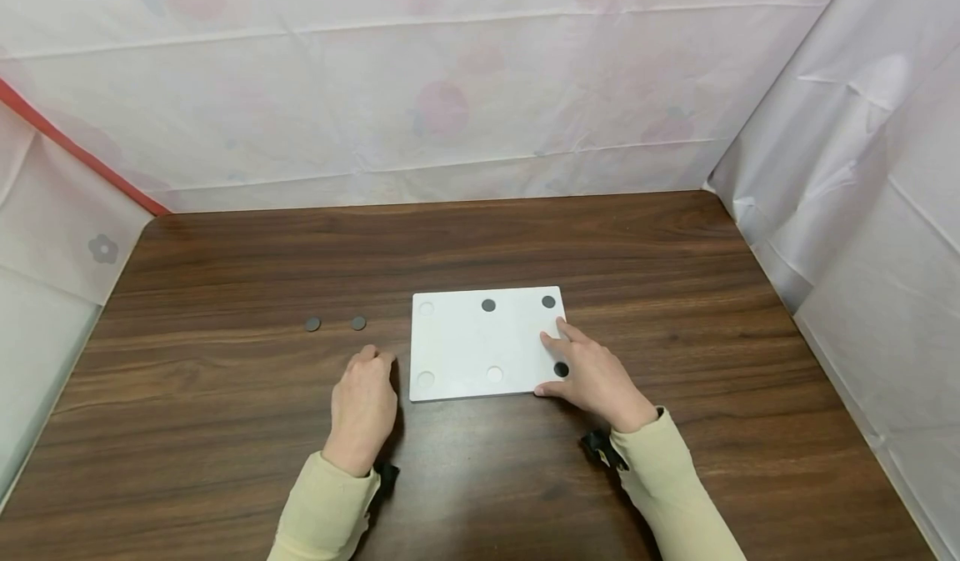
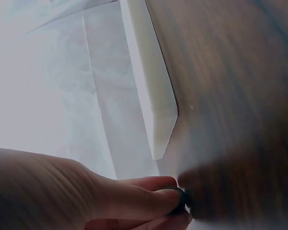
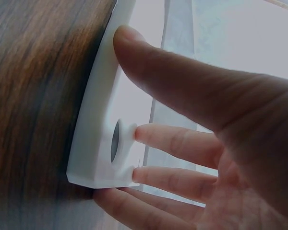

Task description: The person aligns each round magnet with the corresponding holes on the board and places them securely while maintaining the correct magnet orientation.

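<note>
A white rectangular board (image 1: pixel 457 344) with round recesses lies on the table. Dark discs fill the far middle recess, the far right one and the near right one (image 1: pixel 561 369); both left recesses and the near middle one (image 1: pixel 494 374) are bare. Left of the board, my left hand (image 1: pixel 363 407) pinches a small dark disc (image 2: pixel 181 203) between thumb and fingers, low over the table. My right hand (image 1: pixel 596 378) rests on the board's right end. In the right wrist view its thumb touches the near edge, with fairly straight, spread fingers (image 3: pixel 177 143) on the top and side.
Two dark grey discs, a left one (image 1: pixel 312 324) and a right one (image 1: pixel 358 323), lie on the brown wooden table (image 1: pixel 225 294) beyond my left hand. White patterned curtains (image 1: pixel 375 111) border the far edge and sides of the table.
</note>
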`<state>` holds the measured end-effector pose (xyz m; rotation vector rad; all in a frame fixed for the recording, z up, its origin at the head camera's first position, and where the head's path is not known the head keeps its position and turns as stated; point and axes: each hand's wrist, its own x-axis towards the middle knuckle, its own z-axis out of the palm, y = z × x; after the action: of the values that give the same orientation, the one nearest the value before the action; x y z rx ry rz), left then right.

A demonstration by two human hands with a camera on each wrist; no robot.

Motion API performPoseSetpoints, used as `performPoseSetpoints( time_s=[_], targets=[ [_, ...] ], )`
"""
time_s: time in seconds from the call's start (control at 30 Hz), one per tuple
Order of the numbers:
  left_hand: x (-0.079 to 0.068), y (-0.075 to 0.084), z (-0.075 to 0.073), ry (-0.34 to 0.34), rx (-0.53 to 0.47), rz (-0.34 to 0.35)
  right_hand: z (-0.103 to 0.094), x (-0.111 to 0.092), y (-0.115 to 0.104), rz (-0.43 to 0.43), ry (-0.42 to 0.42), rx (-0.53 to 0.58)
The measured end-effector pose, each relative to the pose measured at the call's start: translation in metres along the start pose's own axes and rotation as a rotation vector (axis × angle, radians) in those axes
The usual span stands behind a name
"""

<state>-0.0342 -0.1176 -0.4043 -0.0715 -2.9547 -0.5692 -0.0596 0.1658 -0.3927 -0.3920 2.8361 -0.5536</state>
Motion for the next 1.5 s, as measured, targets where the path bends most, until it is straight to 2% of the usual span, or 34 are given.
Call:
performPoseSetpoints(
  time_s=[0.5,0.8,1.5],
  targets=[
    [0.001,0.000,-0.001,0.005,-0.007,-0.030,0.001,0.000,0.001,0.004,0.001,-0.005],
    [0.001,0.003,-0.003,0.030,-0.031,-0.018,0.001,0.000,0.002,0.001,0.002,-0.005],
    [0.001,0.014,-0.004,0.028,-0.081,0.009,0.000,0.000,0.000,-0.014,0.005,0.006]
  ],
)
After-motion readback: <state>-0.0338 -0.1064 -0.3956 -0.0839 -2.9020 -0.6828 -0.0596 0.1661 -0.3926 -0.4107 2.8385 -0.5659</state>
